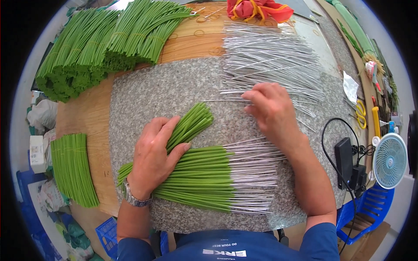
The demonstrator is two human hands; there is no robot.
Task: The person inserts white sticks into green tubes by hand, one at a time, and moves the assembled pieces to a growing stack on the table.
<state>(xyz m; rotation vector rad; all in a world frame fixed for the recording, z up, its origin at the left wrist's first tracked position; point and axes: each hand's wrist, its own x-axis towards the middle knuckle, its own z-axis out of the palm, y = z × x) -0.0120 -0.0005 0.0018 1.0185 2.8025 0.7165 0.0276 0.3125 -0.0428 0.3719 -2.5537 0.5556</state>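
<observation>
My left hand (153, 152), with a metal watch at its wrist, is closed around a bundle of thin green tubes (195, 122) that points up and to the right. Beneath that hand lies a row of green tubes (196, 178) with silvery wires (254, 176) sticking out of their right ends. My right hand (275, 111) is closed in a pinch on a thin wire (222, 100), whose free end points left above the bundle. Just beyond it spreads a wide pile of loose silvery wires (267, 56). The wire's grip point is partly hidden by my fingers.
Thick bundles of green tubes (82, 48) are stacked at the far left; a smaller bundle (75, 169) lies nearer. Red cloth (261, 9) sits at the back. On the right are yellow scissors (360, 114), a black adapter with cables (344, 163), a small fan (390, 161) and a blue chair (370, 209).
</observation>
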